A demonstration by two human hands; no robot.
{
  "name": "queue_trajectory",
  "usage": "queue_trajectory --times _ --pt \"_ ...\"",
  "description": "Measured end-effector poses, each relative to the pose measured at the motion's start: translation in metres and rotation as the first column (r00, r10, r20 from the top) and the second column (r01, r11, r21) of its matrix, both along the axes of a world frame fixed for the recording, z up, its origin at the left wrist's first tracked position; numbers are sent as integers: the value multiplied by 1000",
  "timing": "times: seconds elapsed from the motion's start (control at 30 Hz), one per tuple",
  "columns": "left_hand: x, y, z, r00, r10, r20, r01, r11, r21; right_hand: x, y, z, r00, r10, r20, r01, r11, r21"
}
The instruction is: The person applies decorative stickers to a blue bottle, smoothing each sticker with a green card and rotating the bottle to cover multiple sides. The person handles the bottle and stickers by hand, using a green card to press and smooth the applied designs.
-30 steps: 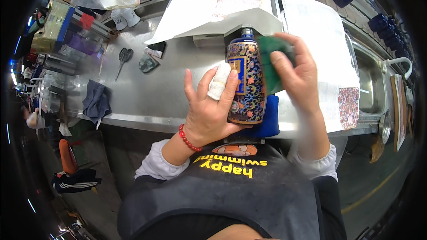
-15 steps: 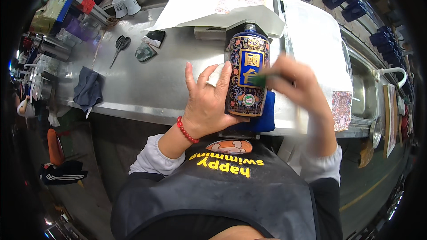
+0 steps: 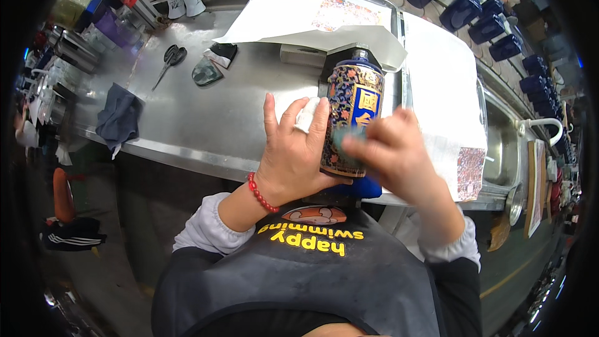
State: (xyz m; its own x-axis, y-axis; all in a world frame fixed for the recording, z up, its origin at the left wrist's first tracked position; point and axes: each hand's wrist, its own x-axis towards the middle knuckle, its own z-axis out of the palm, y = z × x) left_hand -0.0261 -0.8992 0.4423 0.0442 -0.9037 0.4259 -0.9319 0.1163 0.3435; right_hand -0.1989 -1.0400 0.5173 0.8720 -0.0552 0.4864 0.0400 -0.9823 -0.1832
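Observation:
A dark blue bottle (image 3: pixel 350 90) with a patterned floral and gold decal lies tilted on a dark stand, its neck pointing away from me. My left hand (image 3: pixel 288 159) holds it, with a finger along its left side and the thumb at its base; the other fingers are spread. White wrapping (image 3: pixel 306 115) covers part of one finger of that hand. My right hand (image 3: pixel 396 150), smeared by motion, grips a small green piece (image 3: pixel 347 140) against the lower front of the bottle. The piece's exact kind is too blurred to tell. Blue cloth (image 3: pixel 365 188) shows under the bottle's base.
Black scissors (image 3: pixel 170 61), a grey-green flat piece (image 3: pixel 206 73) and a dark cloth (image 3: pixel 120 115) lie on the steel table at left. White paper sheets (image 3: pixel 274 12) with printed decals spread behind and right. A sink (image 3: pixel 501 122) is at right; several blue bottles (image 3: pixel 462 11) line the back.
The bottle has turned so that its blue front panel faces more to the right. My right hand has moved the green piece down and left across the surface. My view has shifted slightly.

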Motion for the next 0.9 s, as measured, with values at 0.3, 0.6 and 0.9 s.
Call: queue_trajectory --times 0.3,0.6,0.9 --pt "1 -6 0 996 -89 12 90 983 -160 -55 -20 -67 860 -507 66 29 177 984" --pt "36 -53 -23 933 -124 -338 67 982 -174 -38 -14 -71 806 -590 45 40 131 991" --pt "36 -54 -30 970 -90 -225 53 985 -164 -32 -11 -71 797 -604 6 49 75 996"
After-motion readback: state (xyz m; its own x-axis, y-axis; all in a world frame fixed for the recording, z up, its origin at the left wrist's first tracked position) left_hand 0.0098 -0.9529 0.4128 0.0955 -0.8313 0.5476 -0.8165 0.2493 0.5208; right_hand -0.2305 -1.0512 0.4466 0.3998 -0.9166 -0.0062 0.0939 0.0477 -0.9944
